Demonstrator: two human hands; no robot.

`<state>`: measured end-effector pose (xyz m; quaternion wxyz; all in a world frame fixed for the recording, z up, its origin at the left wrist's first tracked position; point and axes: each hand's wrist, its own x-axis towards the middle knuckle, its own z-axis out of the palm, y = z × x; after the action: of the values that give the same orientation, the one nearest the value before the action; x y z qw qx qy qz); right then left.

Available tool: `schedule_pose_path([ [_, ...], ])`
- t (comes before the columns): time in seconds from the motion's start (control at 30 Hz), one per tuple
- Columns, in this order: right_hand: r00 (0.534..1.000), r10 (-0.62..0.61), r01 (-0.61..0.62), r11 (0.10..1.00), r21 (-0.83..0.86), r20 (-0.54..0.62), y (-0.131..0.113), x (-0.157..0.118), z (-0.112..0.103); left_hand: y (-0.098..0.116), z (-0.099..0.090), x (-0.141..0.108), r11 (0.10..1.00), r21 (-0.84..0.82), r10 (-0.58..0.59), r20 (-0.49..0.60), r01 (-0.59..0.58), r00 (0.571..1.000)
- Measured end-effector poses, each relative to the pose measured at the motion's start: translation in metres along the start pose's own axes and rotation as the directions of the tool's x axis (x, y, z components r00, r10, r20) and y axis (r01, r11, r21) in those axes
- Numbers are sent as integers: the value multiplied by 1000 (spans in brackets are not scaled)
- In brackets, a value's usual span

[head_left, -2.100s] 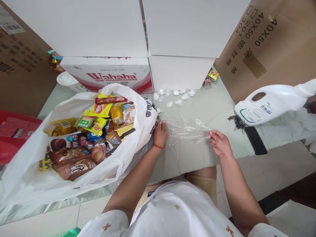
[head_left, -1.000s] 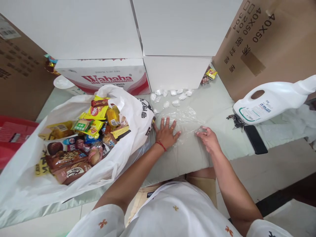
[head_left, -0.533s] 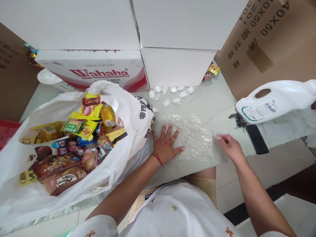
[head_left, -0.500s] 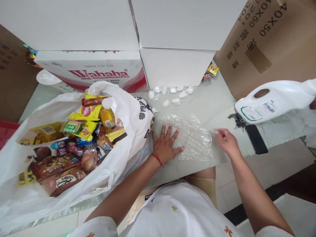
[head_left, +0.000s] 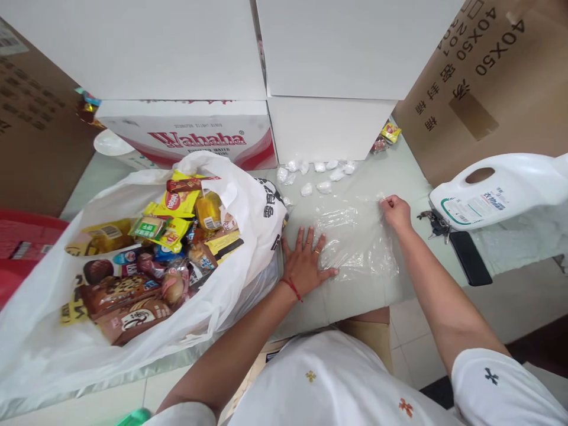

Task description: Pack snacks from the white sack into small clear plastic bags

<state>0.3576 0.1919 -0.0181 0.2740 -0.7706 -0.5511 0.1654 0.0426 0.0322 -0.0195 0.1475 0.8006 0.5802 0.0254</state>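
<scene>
Clear plastic film [head_left: 355, 239] lies on the counter [head_left: 410, 171]; the left hand [head_left: 305, 260], fingers spread, seemingly anchors its left edge while the right hand [head_left: 396, 212] pinches its far right corner, perhaps against creasing.

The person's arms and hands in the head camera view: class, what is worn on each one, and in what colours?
The left hand wears a thin ring, with a red cord bracelet at its wrist. The right hand shows no jewellery. Both forearms are bare below white short sleeves; the right one bears a dark motif.
</scene>
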Motion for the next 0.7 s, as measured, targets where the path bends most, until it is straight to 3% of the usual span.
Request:
schedule_pose_path([
  [0.1, 979, -130, 110, 985, -133, -155, -8, -13, -12, 0, 1, 1, 1000, -23, -13, -22, 12, 1000],
  [0.2, 915, -328, 296, 941, -162, -235, -33, -65, -16, -2, 3, 2, 996, -89, -27, -85, 19, 996],
  [0.23, 894, -406, 385, 913, -137, -190, -42, -89, -15, -3, 3, 1, 992, -120, -38, -112, 24, 993],
  [0.3, 827, -561, 562, 826, -36, 35, -55, -138, -5, -7, 4, -2, 979, -198, -83, -177, 47, 981],
  [0.37, 736, -640, 648, 761, 44, 221, -59, -179, 10, -10, 3, -8, 952, -288, -178, -246, 103, 953],
  [0.4, 714, -647, 658, 751, 60, 270, -58, -193, 19, -11, 2, -11, 935, -327, -230, -268, 136, 936],
  [0.5, 747, -608, 622, 782, 40, 270, -50, -210, 40, -8, -1, -21, 909, -353, -317, -243, 221, 917],
  [0.57, 773, -588, 600, 800, 29, 237, -44, -209, 48, -1, -4, -23, 916, -324, -306, -179, 237, 935],
  [0.7, 777, -598, 607, 795, 20, 196, -40, -206, 51, 19, -7, -16, 919, -330, -256, -83, 216, 963],
])
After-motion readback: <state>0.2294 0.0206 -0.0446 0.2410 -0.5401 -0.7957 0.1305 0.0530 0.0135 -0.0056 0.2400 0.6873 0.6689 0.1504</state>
